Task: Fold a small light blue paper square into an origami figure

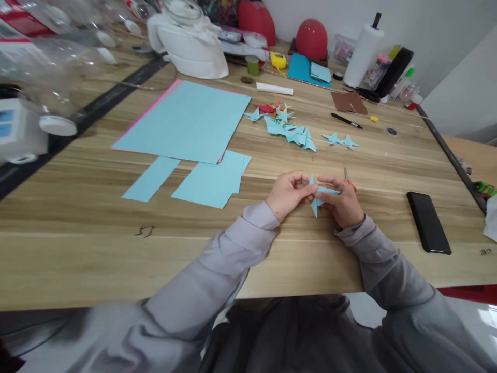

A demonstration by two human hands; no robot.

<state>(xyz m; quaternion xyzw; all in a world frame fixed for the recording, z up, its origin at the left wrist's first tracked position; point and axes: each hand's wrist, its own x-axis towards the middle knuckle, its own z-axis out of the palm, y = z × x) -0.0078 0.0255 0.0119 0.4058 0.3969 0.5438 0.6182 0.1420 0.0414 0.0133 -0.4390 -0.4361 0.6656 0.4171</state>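
Note:
A small light-blue folded paper piece point(315, 201) is held between my two hands over the wooden table. My left hand point(290, 192) pinches its left side with thumb and fingers. My right hand point(344, 203) grips the right part between thumb and fingers. Orange-handled scissors point(350, 185) lie just beyond my right hand. Folded paper cranes point(297, 135) in blue, with red and orange ones among them, form a group farther back, and two small blue cranes point(341, 140) sit to their right.
Large blue sheets point(186, 122) lie left of centre, with smaller cut blue pieces point(209, 181) and a strip point(152, 178) before them. A black phone point(429, 223) is at the right. Behind are a pen point(346, 120), brown paper point(349, 102) and a paper roll point(363, 54); plastic bottles point(58, 111) stand left.

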